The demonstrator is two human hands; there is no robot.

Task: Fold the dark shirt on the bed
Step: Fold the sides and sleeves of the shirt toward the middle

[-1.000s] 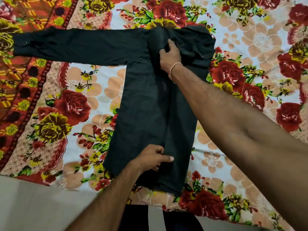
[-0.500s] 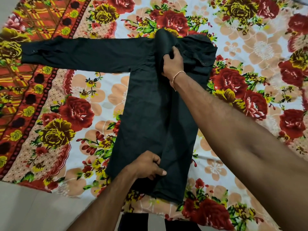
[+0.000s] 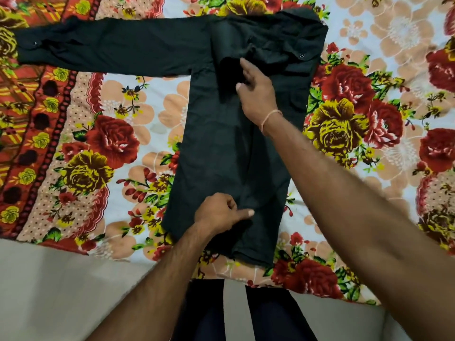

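Across the near edge of the bed lies the dark long-sleeved cotton shirt (image 3: pixel 221 153), its body running toward the person, one sleeve (image 3: pixel 110 45) stretched flat out to the left, the right side already doubled over the middle. Half a second back the right hand (image 3: pixel 256 94) gripped the cloth just under the collar; now it has slid a little down the fold and lies with fingers relaxed, index tip touching the turned-in edge, holding nothing. The left hand (image 3: pixel 219 212) keeps its place near the hem, fingers curled, pinching the folded edge with the thumb laid out along it. My reading: the right-side fold is set and being smoothed, so the left sleeve and side come next. Under the shirt spreads a floral bedsheet of red and yellow roses (image 3: pixel 344 124), with an orange patterned border (image 3: pixel 32 114) at left. Nothing rests on the shirt; only the person's own forearms cross it.
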